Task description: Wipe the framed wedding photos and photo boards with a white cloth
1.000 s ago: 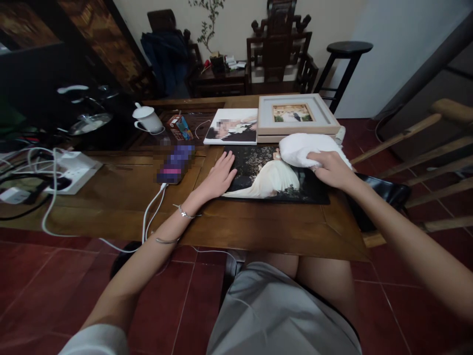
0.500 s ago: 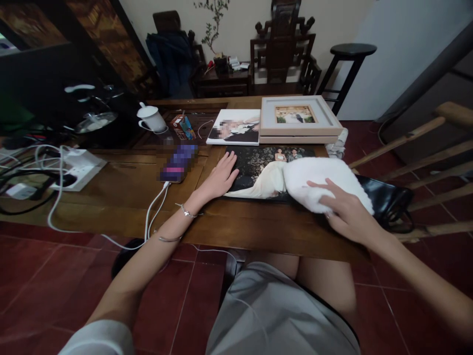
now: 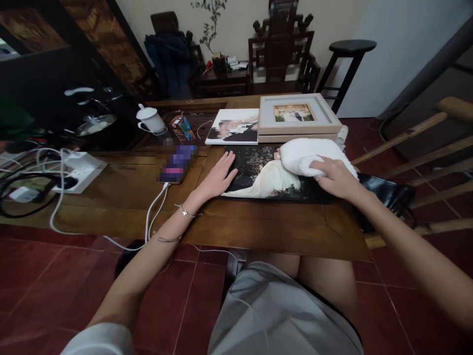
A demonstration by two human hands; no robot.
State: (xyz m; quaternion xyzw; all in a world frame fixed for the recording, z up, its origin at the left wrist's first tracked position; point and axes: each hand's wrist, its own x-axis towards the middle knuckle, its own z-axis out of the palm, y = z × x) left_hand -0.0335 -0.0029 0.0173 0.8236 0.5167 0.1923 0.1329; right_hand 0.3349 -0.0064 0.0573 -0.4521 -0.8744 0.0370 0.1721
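Note:
A dark photo panel [image 3: 251,170] with a figure in a long white gown lies flat on the wooden table [image 3: 236,222]. My left hand [image 3: 218,177] rests flat at its left edge, fingers stretched out. In my right hand [image 3: 336,178] is a fluffy white cloth [image 3: 314,154], gripped at its near side and lying over the panel's upper right part. The cloth hides that part of the picture. Just behind the panel are a small white-edged photo print [image 3: 234,127] and a light wooden picture frame [image 3: 299,118] on top of another frame.
Left of my hand lies a phone [image 3: 179,162] on a white charging cable [image 3: 150,212]. A lidded white mug [image 3: 151,120], a small box [image 3: 182,128] and a power strip [image 3: 81,175] stand farther left. A black bag [image 3: 386,195] and a wooden chair [image 3: 414,153] are at the right.
My right hand has moved the white cloth away from me and slightly left, uncovering the panel's lower right part and covering the figures' upper part. My left hand stays in place.

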